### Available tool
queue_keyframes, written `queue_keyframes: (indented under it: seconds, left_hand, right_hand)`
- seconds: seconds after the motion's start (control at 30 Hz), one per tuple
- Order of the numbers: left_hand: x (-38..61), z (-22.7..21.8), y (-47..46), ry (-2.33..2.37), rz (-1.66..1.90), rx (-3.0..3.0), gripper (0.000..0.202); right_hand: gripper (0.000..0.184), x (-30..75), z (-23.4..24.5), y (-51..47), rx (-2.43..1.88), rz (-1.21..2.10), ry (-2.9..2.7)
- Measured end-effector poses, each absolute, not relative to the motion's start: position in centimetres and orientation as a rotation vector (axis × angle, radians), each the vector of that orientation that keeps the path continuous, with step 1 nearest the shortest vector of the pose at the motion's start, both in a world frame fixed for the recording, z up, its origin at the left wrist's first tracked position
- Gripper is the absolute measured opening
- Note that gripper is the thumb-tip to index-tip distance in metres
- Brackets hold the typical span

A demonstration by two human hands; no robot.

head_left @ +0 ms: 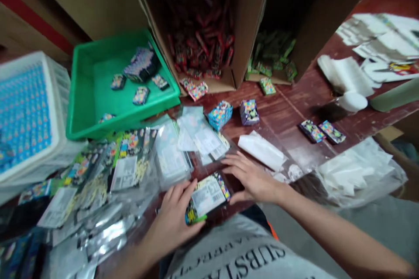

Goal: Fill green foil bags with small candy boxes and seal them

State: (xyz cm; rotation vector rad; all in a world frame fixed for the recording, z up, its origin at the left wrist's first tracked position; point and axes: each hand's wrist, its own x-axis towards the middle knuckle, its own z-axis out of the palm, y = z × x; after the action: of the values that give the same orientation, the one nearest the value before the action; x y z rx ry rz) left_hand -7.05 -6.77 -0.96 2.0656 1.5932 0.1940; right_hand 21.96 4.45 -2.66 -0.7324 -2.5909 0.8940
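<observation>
My left hand (175,216) is closed round a small colourful packet (207,196) in a clear bag with a white label, held at the table's near edge. My right hand (250,176) lies flat with fingers stretched out, its fingertips touching the packet's far right corner. Just beyond the hands lie loose clear bags (199,135) and a folded white bag (262,150). To my left, several bagged packets (127,165) lie spread out.
A green tray (94,96) with small colourful boxes sits at the back left, beside a white crate (29,117) with blue items. Cardboard boxes hold red packets (203,39) and green packets (273,54). Small boxes (221,114) dot the wooden table (291,109). A pile of plastic bags (356,172) lies right.
</observation>
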Motion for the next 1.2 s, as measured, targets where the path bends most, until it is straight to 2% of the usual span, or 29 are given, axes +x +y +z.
queue_keyframes:
  seconds: [0.17,0.27,0.37,0.4,0.47,0.53,0.67,0.73,0.83,0.93,1.03,1.07,1.13,1.2]
  left_hand:
    - [-7.4,-1.2,-6.2,1.658,-0.046,2.009,0.093]
    - [-8.6,0.2,-3.2,1.555,-0.139,2.126,0.095]
    - [-10.6,2.2,4.5,1.413,-0.061,2.468,0.054]
    - [-11.1,2.9,8.0,1.367,-0.035,2.615,0.048]
    - [-11.2,3.9,15.7,1.297,-0.026,2.865,0.058]
    - [-10.0,4.4,22.7,1.172,-0.156,3.027,0.063]
    - [-6.3,4.3,31.2,1.153,-0.518,3.045,0.075]
    - [-5.2,3.9,32.8,1.165,-0.592,3.006,0.068]
    - [-5.1,4.2,32.6,1.274,-0.538,2.984,0.056]
    - [-6.2,5.8,28.7,1.498,-0.281,2.97,0.073]
    - [-6.7,7.2,20.9,1.522,0.068,2.897,0.08]
    - [-6.4,7.3,17.8,1.42,0.137,2.864,0.079]
    - [-5.2,6.8,11.7,1.181,0.19,2.776,0.078]
    - [-3.4,5.6,7.1,1.06,0.195,2.689,0.085]
  right_hand:
    - [0.07,21.3,-1.7,3.0,-0.725,0.972,-2.644]
    - [0.065,23.2,-0.4,5.2,-0.812,0.842,-2.548]
    - [0.058,27.4,1.2,12.1,-1.012,0.497,-2.302]
    - [0.062,29.1,1.7,15.2,-1.094,0.399,-2.28]
    - [0.077,32.2,2.5,21.7,-1.332,0.322,-2.387]
    - [0.095,34.1,3.0,27.4,-1.543,0.389,-2.539]
    - [0.106,33.6,2.6,34.7,-1.661,0.496,-2.638]
    - [0.105,32.6,2.3,36.4,-1.692,0.526,-2.639]
    - [0.095,32.3,2.8,36.6,-1.657,0.531,-2.591]
    - [0.092,32.9,4.2,32.5,-1.516,0.581,-2.482]
    - [0.088,32.2,4.9,22.9,-1.244,0.834,-2.31]
    - [0.087,31.5,4.9,19.0,-1.06,1.057,-2.168]
    - [0.087,29.7,4.1,11.5,-0.824,1.389,-2.005]
    - [0.087,28.0,2.6,5.9,-0.812,1.445,-1.982]
